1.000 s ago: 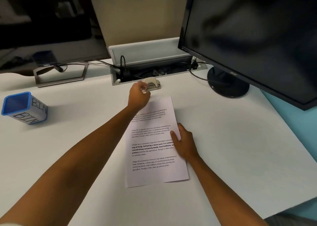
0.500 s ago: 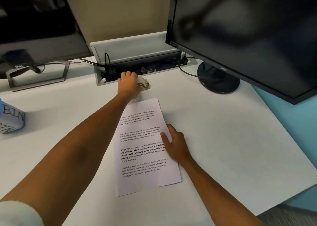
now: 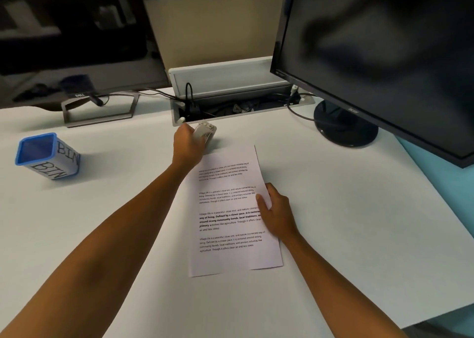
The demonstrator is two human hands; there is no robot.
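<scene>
A printed sheet of paper (image 3: 230, 224) lies on the white desk (image 3: 346, 222) in front of me. My right hand (image 3: 277, 213) pinches its right edge, thumb on top, and the edge is lifted a little. My left hand (image 3: 188, 142) reaches past the sheet's top left corner and grips a small white stapler (image 3: 205, 130) raised just off the desk near the cable tray.
An open cable tray (image 3: 230, 106) with plugs runs along the desk's back. A black monitor (image 3: 384, 55) on a round base (image 3: 345, 129) stands right; another monitor (image 3: 71, 29) stands left. A blue-rimmed cup marked BIN (image 3: 47, 156) sits far left.
My left hand reached the stapler, closed round it and has lifted it slightly toward the sheet. My right hand went from pressing the paper to pinching its edge.
</scene>
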